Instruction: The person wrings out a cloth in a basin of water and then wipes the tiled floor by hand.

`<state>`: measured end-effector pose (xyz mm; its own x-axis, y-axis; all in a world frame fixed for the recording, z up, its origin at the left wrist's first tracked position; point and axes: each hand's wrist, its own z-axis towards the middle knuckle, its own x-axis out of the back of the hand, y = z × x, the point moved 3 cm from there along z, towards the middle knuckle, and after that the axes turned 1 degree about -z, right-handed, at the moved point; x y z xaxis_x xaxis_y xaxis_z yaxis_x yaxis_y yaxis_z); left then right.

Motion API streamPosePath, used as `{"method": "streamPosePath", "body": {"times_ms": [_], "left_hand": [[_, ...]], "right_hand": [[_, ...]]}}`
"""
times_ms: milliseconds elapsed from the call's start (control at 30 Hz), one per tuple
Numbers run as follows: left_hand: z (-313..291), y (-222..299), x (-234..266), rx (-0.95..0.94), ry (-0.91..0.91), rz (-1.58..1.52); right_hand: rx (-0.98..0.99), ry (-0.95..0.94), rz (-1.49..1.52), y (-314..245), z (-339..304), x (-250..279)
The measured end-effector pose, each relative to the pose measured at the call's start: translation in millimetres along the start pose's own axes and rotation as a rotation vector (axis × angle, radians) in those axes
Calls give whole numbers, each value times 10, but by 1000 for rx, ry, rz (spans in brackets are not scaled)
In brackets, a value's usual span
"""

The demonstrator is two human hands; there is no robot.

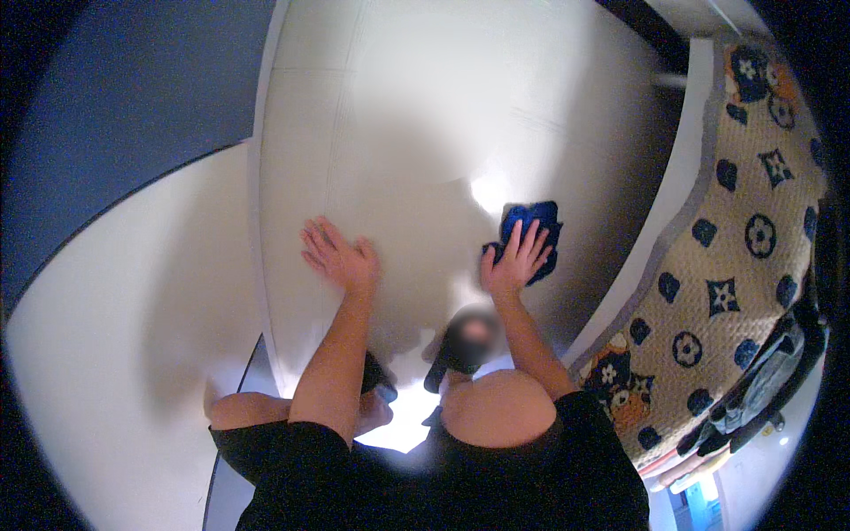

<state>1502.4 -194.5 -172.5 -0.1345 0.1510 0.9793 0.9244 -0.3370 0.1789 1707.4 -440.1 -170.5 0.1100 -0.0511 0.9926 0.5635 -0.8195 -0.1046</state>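
My left hand (340,257) lies palm down on the glossy pale floor (407,53), fingers spread, with nothing in it. To its right, my right hand (516,258) rests flat on a crumpled dark blue cloth (544,219). Its fingers are stretched out and apart over the cloth, which shows beyond the fingertips and along the hand's right side. The two hands are well apart, at about the same distance from me. My bare knees are bent below the forearms.
A bed with a beige patterned cover (730,230) runs along the right, with a dark shadow on the floor beside it. Dark clothing (753,389) lies at the cover's lower right. On the left stands a wall (115,292), white below and blue-grey above.
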Motion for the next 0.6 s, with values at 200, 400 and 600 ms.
{"method": "streamPosePath", "body": {"times_ms": [200,400,600], "left_hand": [[8,-81,-65,-13,-31,77],[32,-105,-89,-43,-38,47],[21,-131,-111,-91,11,45]], "right_hand": [[-34,-18,0,-58,22,19],[-41,-33,-38,-41,43,-16],[-69,-72,-50,-34,-4,-11]]}}
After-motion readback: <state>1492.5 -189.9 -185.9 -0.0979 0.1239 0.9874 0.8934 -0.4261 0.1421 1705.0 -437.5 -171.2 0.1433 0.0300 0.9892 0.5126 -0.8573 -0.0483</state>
